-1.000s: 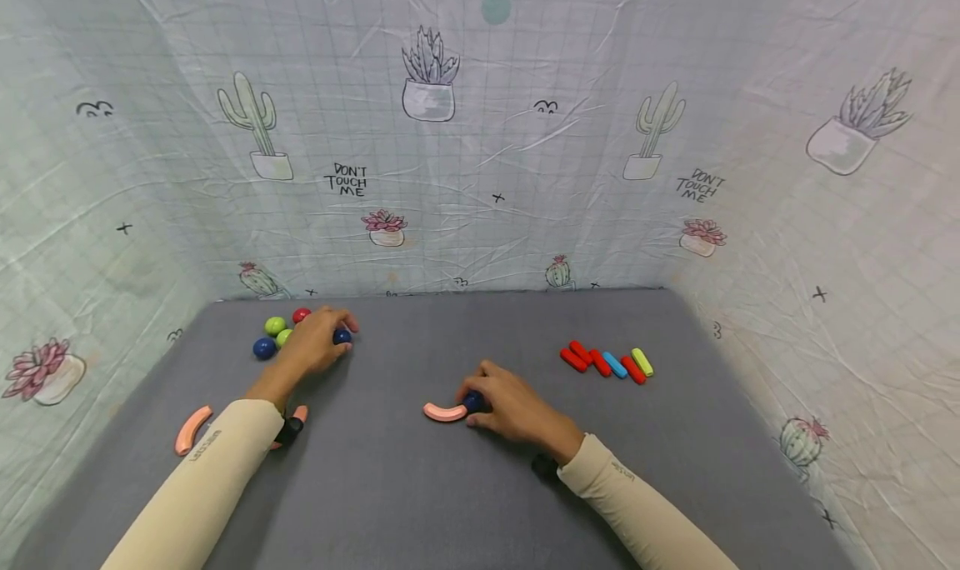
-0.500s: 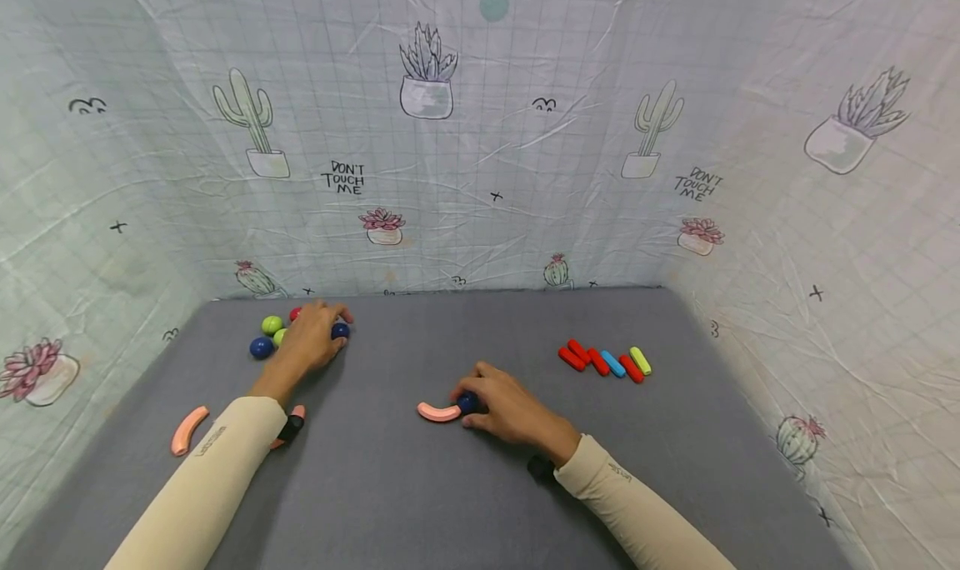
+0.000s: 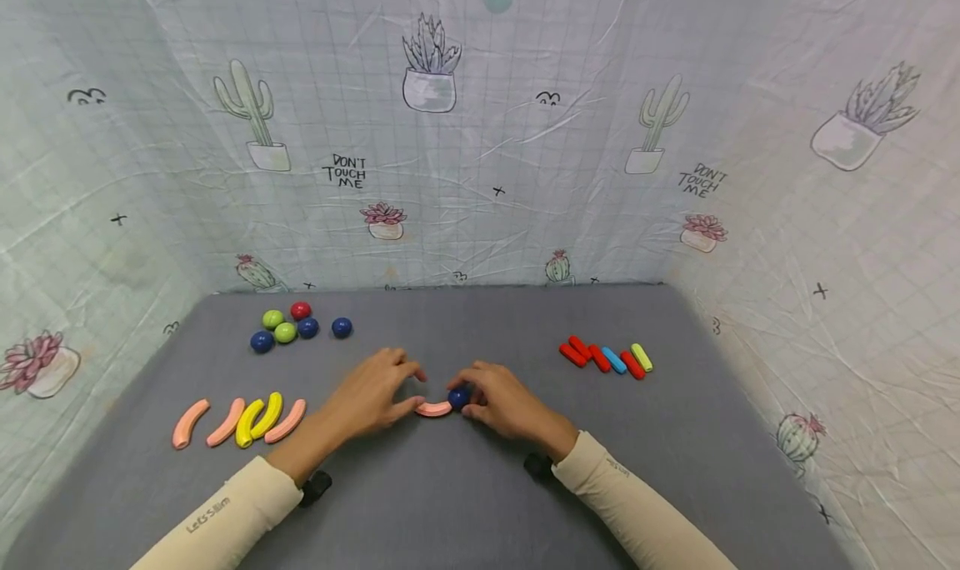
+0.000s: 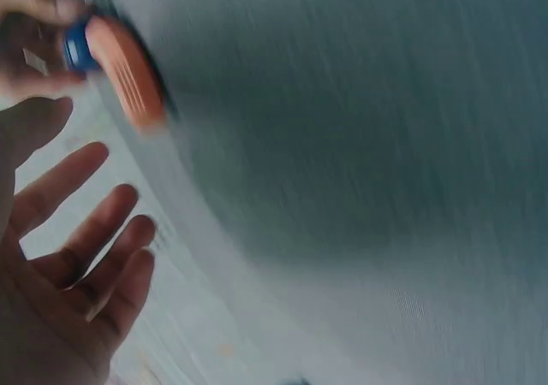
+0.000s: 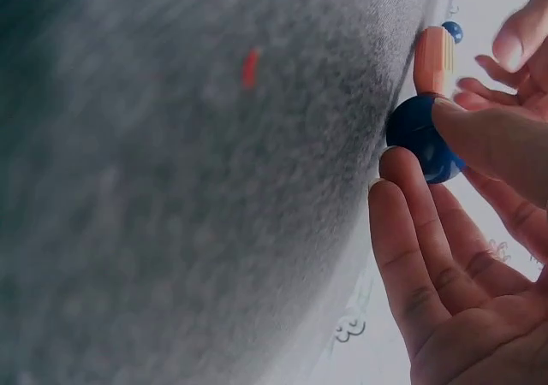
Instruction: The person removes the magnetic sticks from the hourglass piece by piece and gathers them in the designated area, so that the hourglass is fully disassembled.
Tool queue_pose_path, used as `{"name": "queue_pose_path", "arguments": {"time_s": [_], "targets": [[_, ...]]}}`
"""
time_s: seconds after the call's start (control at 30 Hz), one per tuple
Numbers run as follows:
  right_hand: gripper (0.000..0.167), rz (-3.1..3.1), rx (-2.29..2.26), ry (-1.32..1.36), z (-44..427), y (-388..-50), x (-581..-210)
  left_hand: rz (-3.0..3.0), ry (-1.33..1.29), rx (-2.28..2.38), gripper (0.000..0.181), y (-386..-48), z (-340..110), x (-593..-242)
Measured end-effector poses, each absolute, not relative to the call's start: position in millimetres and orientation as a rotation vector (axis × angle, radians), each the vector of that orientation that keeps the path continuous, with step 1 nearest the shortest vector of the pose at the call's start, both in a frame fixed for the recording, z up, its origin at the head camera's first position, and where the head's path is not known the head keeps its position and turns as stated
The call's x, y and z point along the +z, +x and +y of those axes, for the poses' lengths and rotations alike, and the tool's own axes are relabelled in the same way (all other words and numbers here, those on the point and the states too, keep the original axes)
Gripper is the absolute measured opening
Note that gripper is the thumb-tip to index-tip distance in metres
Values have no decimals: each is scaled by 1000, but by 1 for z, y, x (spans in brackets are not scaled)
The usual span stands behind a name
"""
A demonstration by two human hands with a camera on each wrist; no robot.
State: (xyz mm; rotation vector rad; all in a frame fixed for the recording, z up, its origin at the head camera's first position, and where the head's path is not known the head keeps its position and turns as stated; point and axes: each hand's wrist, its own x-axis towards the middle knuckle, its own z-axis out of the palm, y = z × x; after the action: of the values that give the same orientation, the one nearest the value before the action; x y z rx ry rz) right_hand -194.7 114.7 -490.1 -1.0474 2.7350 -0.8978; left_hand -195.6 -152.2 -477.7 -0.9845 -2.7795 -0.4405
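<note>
My right hand (image 3: 510, 399) pinches a dark blue ball (image 3: 459, 398) between thumb and fingers on the grey cloth. In the right wrist view the thumb lies on the blue ball (image 5: 421, 137), with fingertips at its other side. A pink, banana-shaped piece (image 3: 434, 409) touches the ball's left side; its ridged face shows in the left wrist view, where the pink piece (image 4: 127, 73) is blurred. My left hand (image 3: 375, 391) hovers at the piece's left end with its fingers spread apart and holding nothing, as the left hand (image 4: 77, 257) shows in its wrist view.
At far left sit red, green and blue balls (image 3: 285, 332), with a separate blue ball (image 3: 342, 327) to their right. Pink and yellow curved pieces (image 3: 255, 420) lie at left. Short red, blue and yellow sticks (image 3: 601, 358) lie at right. Patterned cloth walls (image 3: 480, 153) surround the table.
My left hand has left the lone blue ball at the back left and come right and nearer to the pink piece. That ball stays on the table. My right hand keeps its pinch.
</note>
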Motion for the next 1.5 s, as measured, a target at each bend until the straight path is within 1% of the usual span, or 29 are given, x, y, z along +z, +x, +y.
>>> {"name": "queue_pose_path", "arguments": {"time_s": [0.1,0.2,0.47,0.6,0.67,0.8,0.97,1.07,1.3,1.5], "targets": [[34,2740,-909,-1049,112,-196,-490,-2780,-1078,-422,31,-185,-136,-483],[32,2737,-916,-1057,109,-197,-491,-2769,-1099,-380,31,-180,-127,-489],[31,2719,-917,-1101,102,-197,-490,-2770,-1065,-459,12,-177,-129,-498],[30,2718,-910,-1098,101,-197,-490,-2805,-1046,-616,21,-174,-143,-497],[29,2721,-910,-1097,101,-198,-491,-2841,-991,-716,21,-173,-155,-494],[29,2724,-904,-1089,101,-198,-490,-2923,-801,-816,25,-170,-184,-485],[29,2727,-895,-1093,101,-197,-490,-3026,-543,-753,36,-165,-222,-484],[29,2724,-887,-1091,101,-197,-490,-3047,-452,-693,38,-162,-239,-487],[27,2705,-917,-1038,91,-201,-488,-2958,-424,-593,31,-156,-259,-490],[26,2671,-1047,-957,64,-223,-491,-2948,-473,-566,36,-146,-263,-484]]}}
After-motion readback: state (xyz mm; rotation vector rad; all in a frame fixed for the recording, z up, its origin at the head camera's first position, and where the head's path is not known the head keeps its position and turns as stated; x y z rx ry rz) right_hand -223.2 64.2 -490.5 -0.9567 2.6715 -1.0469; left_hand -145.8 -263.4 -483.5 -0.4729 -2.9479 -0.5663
